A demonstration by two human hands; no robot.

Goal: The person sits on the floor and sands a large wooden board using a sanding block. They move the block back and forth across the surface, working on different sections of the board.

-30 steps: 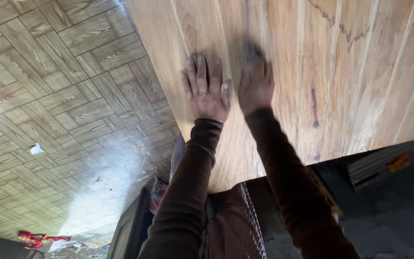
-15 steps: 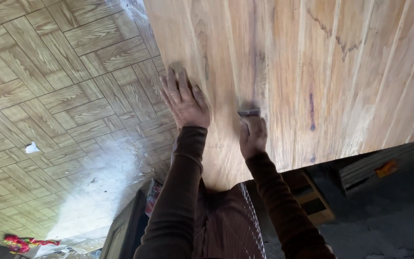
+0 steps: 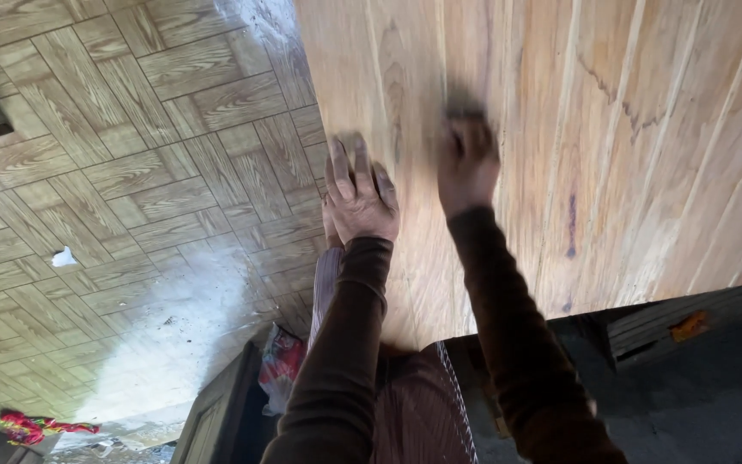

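Right hand (image 3: 467, 165) grips a dark pad on the wooden panel (image 3: 646, 129); left hand (image 3: 360, 196) lies flat.

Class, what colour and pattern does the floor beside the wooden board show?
Tan parquet-style squares of wood-grain strips on the floor; the head view shows it.

A parquet-patterned brown vinyl floor (image 3: 88, 172) catches a pale dusty patch of light (image 3: 182, 335); a red-and-yellow cloth bundle (image 3: 32, 425) lies near the corner.

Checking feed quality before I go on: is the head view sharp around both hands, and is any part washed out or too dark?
Head view: the left hand lies flat and fairly sharp on the wooden panel; the right hand is smeared by motion blur, so what it grips is unclear. A pale, washed-out patch lies on the patterned floor lower left; the lower right corner is dark.
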